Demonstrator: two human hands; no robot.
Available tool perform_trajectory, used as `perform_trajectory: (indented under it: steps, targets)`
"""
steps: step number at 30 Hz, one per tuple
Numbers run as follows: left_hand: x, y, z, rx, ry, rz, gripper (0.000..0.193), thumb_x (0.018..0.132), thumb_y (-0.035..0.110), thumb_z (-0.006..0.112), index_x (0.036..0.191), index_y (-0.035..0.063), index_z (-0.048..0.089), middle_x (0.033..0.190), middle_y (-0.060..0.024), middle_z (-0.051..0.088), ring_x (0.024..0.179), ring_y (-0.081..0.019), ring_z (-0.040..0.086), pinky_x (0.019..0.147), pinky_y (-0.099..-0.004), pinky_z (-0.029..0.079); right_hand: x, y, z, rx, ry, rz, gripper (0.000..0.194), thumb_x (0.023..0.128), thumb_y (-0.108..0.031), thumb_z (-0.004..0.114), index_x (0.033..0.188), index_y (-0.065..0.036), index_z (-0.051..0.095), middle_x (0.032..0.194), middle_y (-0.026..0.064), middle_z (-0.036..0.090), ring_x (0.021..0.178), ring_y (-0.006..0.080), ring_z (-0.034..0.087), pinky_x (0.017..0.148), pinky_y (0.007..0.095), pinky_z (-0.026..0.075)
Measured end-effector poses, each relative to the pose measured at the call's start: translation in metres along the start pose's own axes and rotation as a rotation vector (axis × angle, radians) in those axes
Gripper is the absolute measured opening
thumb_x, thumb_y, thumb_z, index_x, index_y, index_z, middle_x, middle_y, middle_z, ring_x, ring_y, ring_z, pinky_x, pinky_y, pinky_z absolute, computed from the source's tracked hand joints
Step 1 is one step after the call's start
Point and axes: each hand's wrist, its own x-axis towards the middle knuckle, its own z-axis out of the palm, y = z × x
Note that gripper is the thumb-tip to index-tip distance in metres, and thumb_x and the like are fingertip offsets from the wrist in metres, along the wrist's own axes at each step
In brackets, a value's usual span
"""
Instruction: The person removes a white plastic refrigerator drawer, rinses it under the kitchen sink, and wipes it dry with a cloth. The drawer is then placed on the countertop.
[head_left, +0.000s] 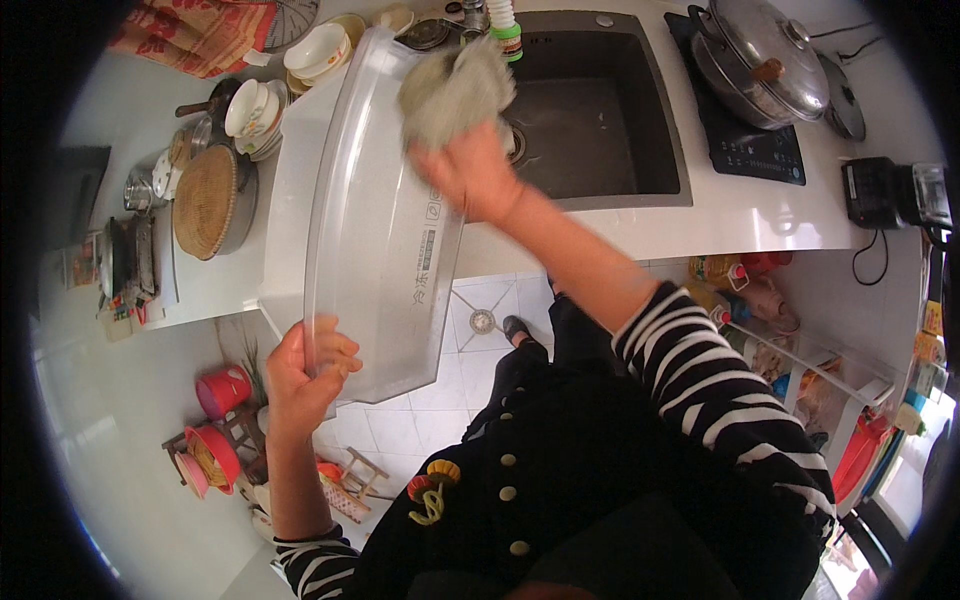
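Observation:
A clear plastic freezer drawer (375, 225) is tilted up over the counter's front edge, its printed front panel facing the sink side. My left hand (311, 367) grips its near end, with fingers curled over the rim. In my right hand (476, 169) is a greyish-green cloth (457, 90), blurred by motion. The cloth is at the far end of the drawer, over its front panel; whether it presses on the plastic I cannot tell. Just right of the cloth lies the dark sink (585, 135), partly covered by my right hand and forearm.
A lidded steel pot (757, 67) stands on a black induction cooker (757, 154) at right. Bowls (319, 51), stacked dishes (255, 112) and a woven lid (202, 201) crowd the left counter. A white corrugated hose (501, 13) hangs over the sink. Oil bottles (712, 270) sit below the counter.

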Motion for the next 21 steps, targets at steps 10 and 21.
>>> perform_trajectory:
  steps: [10, 21]
  targets:
    - [0.001, -0.008, 0.003, -0.051, 0.017, 0.027, 0.045, 0.073, -0.007, 0.056, 0.118, -0.0079, 0.049, 0.093, -0.0107, 0.063, 0.084, -0.0160, 0.064, 0.078, -0.0317, 0.055, -0.043, -0.066, 0.014, 0.194, 0.007, -0.008, 0.034, 0.083, -0.021, 0.059, 0.112, -0.004, 0.063, 0.110, 0.0210, 0.062, 0.104, 0.0398, 0.055, 0.094, 0.0558, 0.038]
    - [-0.010, -0.019, 0.000, -0.018, 0.001, -0.011, 0.045, 0.072, -0.008, 0.056, 0.116, -0.0075, 0.050, 0.095, -0.0101, 0.063, 0.084, -0.0166, 0.065, 0.079, -0.0317, 0.054, 0.039, 0.002, 0.017, 0.177, 0.068, 0.483, 0.045, 0.091, -0.037, 0.050, 0.076, 0.001, 0.068, 0.077, 0.0246, 0.064, 0.076, 0.0398, 0.064, 0.073, 0.0457, 0.050]
